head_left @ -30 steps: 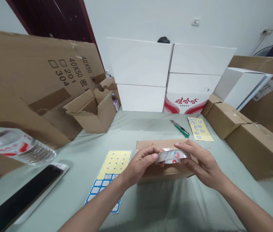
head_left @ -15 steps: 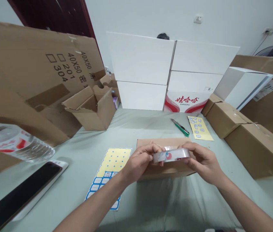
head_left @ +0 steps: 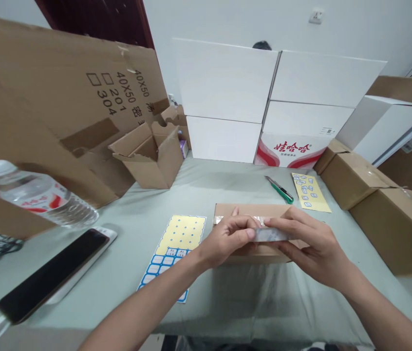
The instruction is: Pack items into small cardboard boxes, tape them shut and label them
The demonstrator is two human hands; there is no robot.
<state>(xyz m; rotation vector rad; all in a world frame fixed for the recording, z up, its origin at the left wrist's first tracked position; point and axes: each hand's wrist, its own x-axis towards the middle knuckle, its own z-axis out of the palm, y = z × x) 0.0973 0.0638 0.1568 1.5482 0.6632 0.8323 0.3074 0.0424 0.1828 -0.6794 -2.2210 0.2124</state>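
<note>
1. the left hand (head_left: 226,239) and right hand (head_left: 310,246) meet at about 12 o'clock from the body, clamped together on a roll of printed packing tape (head_left: 273,235). fingers press in from both sides, holding the roll just above the carton.
2. a flat cardboard carton (head_left: 250,209) lies under the hands, its top within easy reach. a strip of tape seems to run along it, though the hands hide part of it.
3. a green utility knife (head_left: 279,189) lies beyond the carton at 12 o'clock, within reach, beside a yellow label sheet (head_left: 310,192) at 1 o'clock.
4. a blue-and-yellow label sheet (head_left: 180,239) lies at 11 o'clock; a phone (head_left: 48,275) and a water bottle (head_left: 41,195) sit off to the side at 10 o'clock, away from the hands.
5. stacked white boxes (head_left: 224,97) stand back at 12 o'clock, and brown cartons (head_left: 374,214) are kept at 2 o'clock.
</note>
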